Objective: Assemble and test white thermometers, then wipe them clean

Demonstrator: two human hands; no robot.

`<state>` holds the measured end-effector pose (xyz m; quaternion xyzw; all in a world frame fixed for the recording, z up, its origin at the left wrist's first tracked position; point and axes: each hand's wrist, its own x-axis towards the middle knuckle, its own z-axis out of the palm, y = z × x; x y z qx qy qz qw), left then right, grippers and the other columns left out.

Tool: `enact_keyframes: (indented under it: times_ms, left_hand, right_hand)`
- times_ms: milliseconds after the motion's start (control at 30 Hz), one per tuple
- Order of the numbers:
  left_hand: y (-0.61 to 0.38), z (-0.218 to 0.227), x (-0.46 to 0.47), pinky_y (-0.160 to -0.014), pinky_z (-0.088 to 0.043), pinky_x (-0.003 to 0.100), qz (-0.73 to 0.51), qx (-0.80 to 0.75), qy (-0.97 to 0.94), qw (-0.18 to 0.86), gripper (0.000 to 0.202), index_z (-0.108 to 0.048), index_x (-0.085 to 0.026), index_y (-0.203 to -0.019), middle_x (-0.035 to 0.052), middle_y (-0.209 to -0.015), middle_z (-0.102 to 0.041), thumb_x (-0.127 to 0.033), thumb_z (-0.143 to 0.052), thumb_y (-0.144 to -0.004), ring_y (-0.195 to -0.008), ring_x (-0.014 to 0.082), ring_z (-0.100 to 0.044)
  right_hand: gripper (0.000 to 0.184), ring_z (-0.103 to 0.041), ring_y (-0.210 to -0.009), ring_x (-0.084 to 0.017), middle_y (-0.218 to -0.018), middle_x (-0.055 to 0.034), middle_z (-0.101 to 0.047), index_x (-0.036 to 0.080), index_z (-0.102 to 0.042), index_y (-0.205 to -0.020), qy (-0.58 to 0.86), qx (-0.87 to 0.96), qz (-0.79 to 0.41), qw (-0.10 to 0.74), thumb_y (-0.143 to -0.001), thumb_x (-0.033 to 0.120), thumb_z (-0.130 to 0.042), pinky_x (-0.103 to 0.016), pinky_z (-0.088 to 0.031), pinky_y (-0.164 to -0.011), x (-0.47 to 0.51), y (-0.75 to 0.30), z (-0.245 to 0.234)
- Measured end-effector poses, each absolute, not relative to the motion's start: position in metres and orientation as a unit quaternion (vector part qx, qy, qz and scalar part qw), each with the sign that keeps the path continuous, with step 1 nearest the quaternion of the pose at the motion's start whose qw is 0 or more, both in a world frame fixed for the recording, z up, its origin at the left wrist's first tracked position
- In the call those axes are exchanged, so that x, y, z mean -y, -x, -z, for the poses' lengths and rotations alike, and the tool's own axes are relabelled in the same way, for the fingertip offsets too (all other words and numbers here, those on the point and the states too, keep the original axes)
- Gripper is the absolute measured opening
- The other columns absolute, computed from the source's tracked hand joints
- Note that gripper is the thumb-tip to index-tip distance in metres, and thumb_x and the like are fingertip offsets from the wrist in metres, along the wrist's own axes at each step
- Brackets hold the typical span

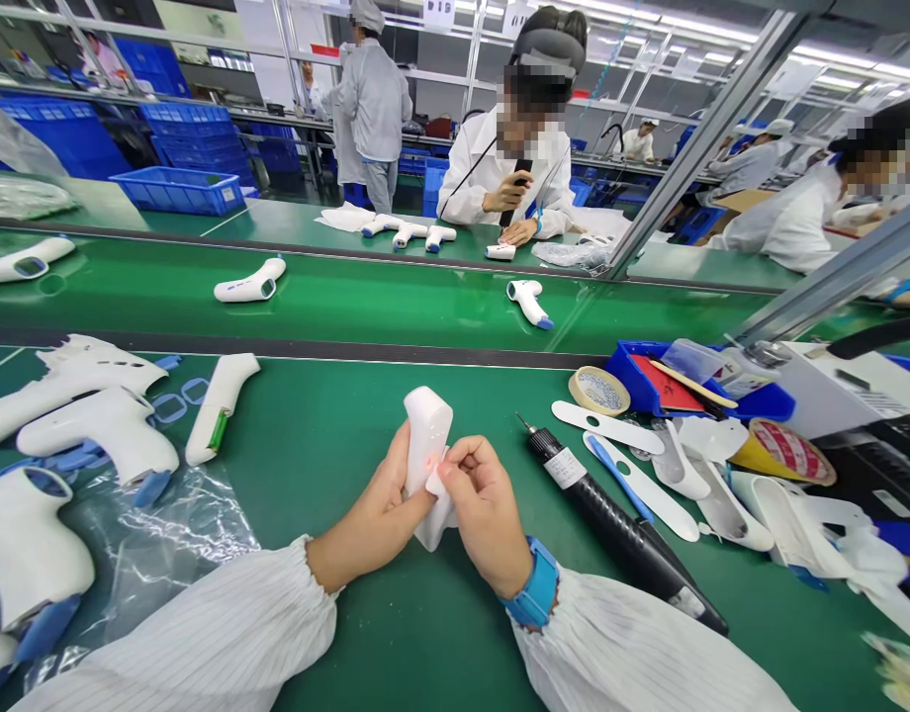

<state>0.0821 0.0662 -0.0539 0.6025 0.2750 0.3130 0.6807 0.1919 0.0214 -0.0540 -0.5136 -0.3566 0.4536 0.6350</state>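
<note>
In the middle of the head view, my left hand [377,519] is closed round a white forehead thermometer [428,413], its rounded end pointing up and away. A faint red glow shows on its casing near my fingertips. My right hand [486,504], with a blue band at the wrist, pinches a thin white piece [435,483] against the thermometer's side. That piece looks like cloth or film; I cannot make out which. Fingers hide much of the thermometer's lower part. To the right of my hands lies a black electric screwdriver [595,519].
White thermometers and housings [103,435] lie on a plastic bag [180,534] at left. More thermometers sit on the green conveyor belt [381,297]. At right are a blue bin [633,371], tape rolls [598,391] and loose white shells [722,499]. A co-worker [514,158] sits opposite.
</note>
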Motion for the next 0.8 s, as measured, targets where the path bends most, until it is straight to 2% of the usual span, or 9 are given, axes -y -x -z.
enact_keyframes:
  times_ms: [167, 300, 600, 800]
  left_hand:
    - [-0.083, 0.047, -0.066, -0.076, -0.039, 0.022, -0.305, -0.285, -0.553, 0.721, 0.054, -0.029, -0.024, -0.125, 0.0005, -0.103, -0.049, -0.017, -0.055, -0.078, -0.089, 0.0137, -0.047]
    - [-0.082, 0.044, -0.067, -0.064, -0.039, 0.021, -0.297, -0.311, -0.543, 0.721, 0.039, -0.038, -0.023, -0.112, -0.0047, -0.078, -0.045, -0.019, -0.055, -0.077, -0.069, 0.0100, -0.043]
    - [-0.084, 0.044, -0.067, -0.058, -0.039, 0.022, -0.269, -0.324, -0.560, 0.714, 0.021, -0.042, -0.020, -0.095, -0.0050, -0.069, -0.046, -0.037, -0.046, -0.086, -0.061, 0.0085, -0.044]
    - [-0.084, 0.042, -0.066, -0.059, -0.039, 0.022, -0.271, -0.313, -0.578, 0.703, 0.024, -0.040, -0.021, -0.104, -0.0043, -0.074, -0.046, -0.037, -0.045, -0.087, -0.064, 0.0084, -0.045]
  right_hand:
    - [0.011, -0.040, -0.054, -0.009, -0.065, 0.0051, -0.048, 0.021, -0.046, -0.073, 0.491, 0.288, -0.511, 0.644, -0.072, 0.026, -0.057, -0.020, -0.032, -0.049, -0.020, -0.194, 0.051]
    - [0.010, -0.040, -0.053, -0.008, -0.061, 0.0065, -0.047, 0.021, -0.046, -0.071, 0.468, 0.269, -0.527, 0.656, -0.072, 0.022, -0.056, -0.020, -0.033, -0.049, -0.019, -0.195, 0.049]
    - [0.011, -0.044, -0.046, -0.006, -0.060, 0.0072, -0.050, 0.022, -0.045, -0.075, 0.425, 0.245, -0.560, 0.668, -0.077, 0.020, -0.056, -0.019, -0.032, -0.046, -0.018, -0.200, 0.046]
    - [0.010, -0.043, -0.049, -0.006, -0.060, 0.0073, -0.048, 0.021, -0.046, -0.077, 0.434, 0.245, -0.551, 0.669, -0.077, 0.020, -0.056, -0.019, -0.032, -0.046, -0.018, -0.201, 0.047]
